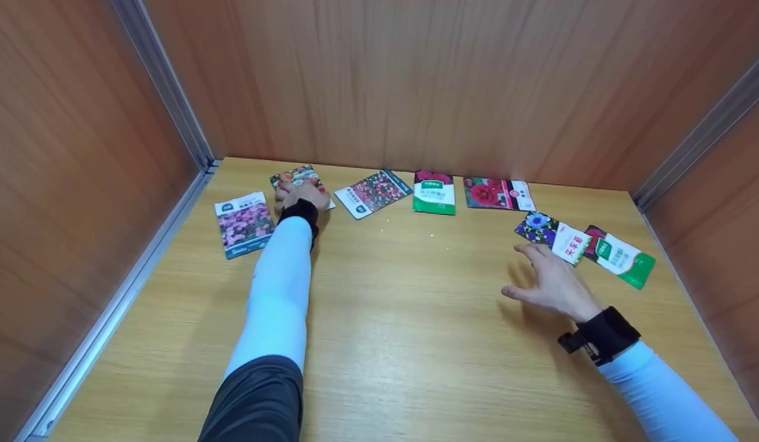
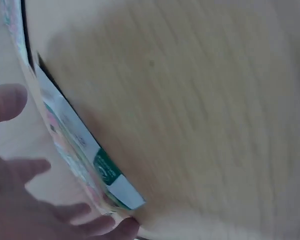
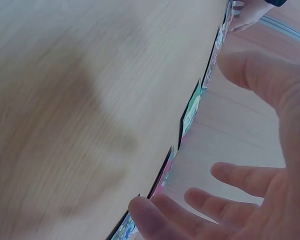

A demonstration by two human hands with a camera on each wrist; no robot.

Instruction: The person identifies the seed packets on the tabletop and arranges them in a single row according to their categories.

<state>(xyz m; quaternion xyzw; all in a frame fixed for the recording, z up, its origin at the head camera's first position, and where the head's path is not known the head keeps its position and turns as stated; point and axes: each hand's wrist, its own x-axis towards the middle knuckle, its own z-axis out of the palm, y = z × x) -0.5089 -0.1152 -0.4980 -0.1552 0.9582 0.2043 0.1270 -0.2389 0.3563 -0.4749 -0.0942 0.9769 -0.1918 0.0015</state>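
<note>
Dark sleeve foremost, flower packet lies under left grip

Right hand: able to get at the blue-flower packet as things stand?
Probably yes. The right hand is by the near side of the blue-flower packet, fingers spread, holding nothing, with no object visible between. The packet's right end meets or overlaps the green-ended packet, so that might drag along.

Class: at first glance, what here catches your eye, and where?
A curve of bright flower packets spans the far part of the table. The left hand covers part of the second packet from the left, while the right hand is spread open near the blue-flowered packet.
</note>
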